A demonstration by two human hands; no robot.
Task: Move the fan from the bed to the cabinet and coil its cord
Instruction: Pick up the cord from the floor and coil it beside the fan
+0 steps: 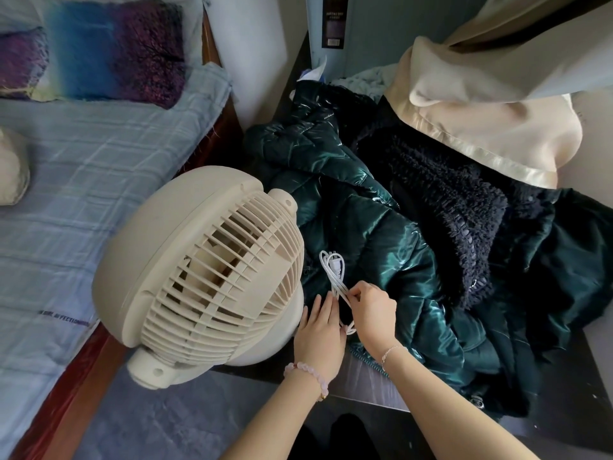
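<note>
The right hand (373,312) is in the lower middle of the frame, and its fingers are pinched together on the white cord (335,283), at the middle of the folded bundle. The left hand (318,333) is just beside it, to the left. Its fingers are stretched out, flat and close together, and they lie against the lower part of the same bundle; I cannot tell if they really grip the cord or only press it. The left wrist has a bracelet of pink beads (311,373), and the right wrist has a thin chain (393,351).

The cord is folded into several long loops. Its plug end lies higher in the frame, on a shiny dark green jacket (381,247), and a lower loop comes out between the two hands.

Directly left of the hands stands the cream fan (205,277), with its grille turned up toward the camera. Its base is on the dark top of the cabinet (365,376), at the near left corner. The jacket covers most of the cabinet, and a dark fuzzy garment (464,214) and a beige cloth (481,121) lie on top of it toward the upper right.

The bed (83,194), with a pale blue checked sheet, fills the left side of the frame, and a blue and purple pillow (109,51) is in the upper left.
</note>
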